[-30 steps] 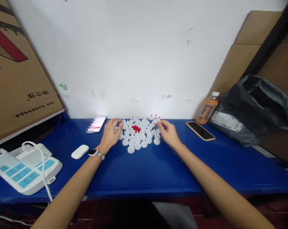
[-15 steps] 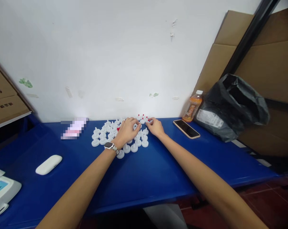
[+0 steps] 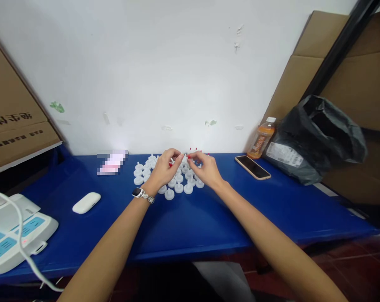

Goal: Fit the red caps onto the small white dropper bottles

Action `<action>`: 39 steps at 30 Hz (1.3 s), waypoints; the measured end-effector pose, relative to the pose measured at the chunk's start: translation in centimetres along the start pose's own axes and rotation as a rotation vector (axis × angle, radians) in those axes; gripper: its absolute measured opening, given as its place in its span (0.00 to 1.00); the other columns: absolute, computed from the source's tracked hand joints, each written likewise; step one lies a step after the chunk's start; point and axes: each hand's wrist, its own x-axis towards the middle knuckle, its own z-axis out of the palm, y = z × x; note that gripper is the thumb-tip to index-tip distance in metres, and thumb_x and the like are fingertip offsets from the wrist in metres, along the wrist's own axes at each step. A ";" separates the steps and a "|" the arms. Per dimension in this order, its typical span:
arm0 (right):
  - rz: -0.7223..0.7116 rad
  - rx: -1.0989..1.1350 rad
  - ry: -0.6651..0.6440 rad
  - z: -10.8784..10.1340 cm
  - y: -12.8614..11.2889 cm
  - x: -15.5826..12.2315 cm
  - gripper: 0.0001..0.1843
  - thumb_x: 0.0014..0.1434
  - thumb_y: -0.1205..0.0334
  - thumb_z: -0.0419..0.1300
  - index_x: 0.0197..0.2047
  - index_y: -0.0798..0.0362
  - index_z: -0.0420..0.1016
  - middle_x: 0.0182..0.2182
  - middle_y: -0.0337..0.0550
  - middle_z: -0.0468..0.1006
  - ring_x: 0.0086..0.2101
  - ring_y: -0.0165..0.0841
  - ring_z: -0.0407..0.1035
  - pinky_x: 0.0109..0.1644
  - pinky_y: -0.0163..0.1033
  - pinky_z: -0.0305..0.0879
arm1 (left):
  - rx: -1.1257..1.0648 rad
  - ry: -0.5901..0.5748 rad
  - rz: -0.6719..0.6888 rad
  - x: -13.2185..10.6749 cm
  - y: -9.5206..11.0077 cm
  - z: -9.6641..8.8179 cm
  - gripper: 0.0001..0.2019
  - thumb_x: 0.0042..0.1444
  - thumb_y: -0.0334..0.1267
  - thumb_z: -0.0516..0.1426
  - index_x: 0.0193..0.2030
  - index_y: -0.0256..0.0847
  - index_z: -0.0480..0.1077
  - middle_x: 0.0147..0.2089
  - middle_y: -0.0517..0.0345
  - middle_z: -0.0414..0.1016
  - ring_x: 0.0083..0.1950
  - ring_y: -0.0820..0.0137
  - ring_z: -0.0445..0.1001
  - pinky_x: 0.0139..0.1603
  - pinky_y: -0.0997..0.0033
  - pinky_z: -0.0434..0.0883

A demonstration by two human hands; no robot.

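Observation:
Several white plastic nozzle caps [image 3: 179,188], round-based with a thin upright spout, stand grouped on the blue table. My left hand [image 3: 166,170], wearing a watch, is closed in a pinch above them, at what looks like a white nozzle cap partly hidden by the fingers. Close on its right, my right hand [image 3: 208,168] pinches a small red tip cap [image 3: 189,156] near that spout. Whether the two pieces touch is too small to tell. More red [image 3: 170,165] shows behind my left hand. Behind my right hand, several nozzle caps carry red tips [image 3: 196,149].
A phone [image 3: 252,167], an orange drink bottle [image 3: 261,138] and a black plastic bag [image 3: 315,138] are at the right. At the left lie a white case [image 3: 86,203] and a power strip [image 3: 35,235] with a cable. A white wall [image 3: 164,75] rises behind the table [image 3: 202,222].
My right hand has moved from the red-tipped caps at the back towards my left hand, bringing a red tip cap. My left hand has lifted slightly. The view has shifted left.

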 end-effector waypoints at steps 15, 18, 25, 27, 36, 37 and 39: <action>-0.014 0.054 -0.023 1.3 -3.5 -1.2 0.15 0.62 0.55 0.59 0.50 0.51 0.73 0.41 0.45 0.78 0.34 0.34 0.70 0.42 0.40 0.68 | -0.034 -0.090 -0.065 -0.5 -0.1 -0.3 0.17 0.71 0.47 0.41 0.31 0.43 0.56 0.26 0.63 0.60 0.28 0.71 0.62 0.32 0.68 0.57; 0.047 0.076 -0.087 1.8 -3.7 -1.5 0.15 0.64 0.52 0.57 0.49 0.51 0.73 0.34 0.41 0.79 0.31 0.32 0.70 0.39 0.38 0.66 | -0.059 -0.111 -0.088 -0.6 0.0 -0.6 0.18 0.71 0.48 0.41 0.32 0.43 0.56 0.26 0.63 0.60 0.28 0.71 0.62 0.33 0.68 0.57; 0.131 0.149 -0.216 2.2 -3.3 -2.2 0.18 0.71 0.48 0.44 0.45 0.50 0.67 0.26 0.35 0.73 0.25 0.30 0.66 0.32 0.35 0.61 | -0.055 -0.221 -0.067 -0.5 -0.6 -0.6 0.17 0.70 0.47 0.43 0.31 0.43 0.55 0.28 0.63 0.61 0.29 0.71 0.62 0.34 0.68 0.57; 0.097 0.068 -0.228 2.1 -3.1 -2.2 0.17 0.72 0.49 0.43 0.47 0.50 0.66 0.26 0.36 0.73 0.26 0.32 0.67 0.34 0.36 0.61 | -0.064 -0.211 -0.060 -0.4 -0.9 -0.3 0.17 0.70 0.47 0.43 0.30 0.43 0.55 0.27 0.63 0.61 0.29 0.71 0.61 0.34 0.68 0.58; -0.067 -0.390 -0.108 2.3 -3.6 -1.6 0.13 0.70 0.58 0.47 0.49 0.52 0.69 0.45 0.52 0.76 0.46 0.44 0.68 0.51 0.46 0.58 | -0.159 0.004 -0.221 0.3 -0.5 0.0 0.22 0.68 0.50 0.45 0.24 0.42 0.56 0.22 0.64 0.57 0.26 0.73 0.57 0.29 0.69 0.56; -0.056 -0.406 -0.095 2.2 -3.5 -1.6 0.12 0.70 0.59 0.47 0.48 0.51 0.69 0.45 0.52 0.76 0.46 0.44 0.68 0.51 0.46 0.57 | -0.165 0.071 -0.273 0.4 -0.7 -0.5 0.23 0.67 0.51 0.45 0.23 0.42 0.55 0.21 0.64 0.57 0.25 0.73 0.57 0.28 0.69 0.56; -0.016 -0.392 -0.072 1.8 -3.0 -1.5 0.11 0.70 0.61 0.46 0.46 0.51 0.69 0.44 0.50 0.76 0.45 0.42 0.68 0.50 0.45 0.57 | -0.172 0.224 -0.381 0.5 -1.4 -1.6 0.24 0.68 0.53 0.44 0.23 0.43 0.55 0.20 0.64 0.56 0.24 0.72 0.56 0.27 0.68 0.56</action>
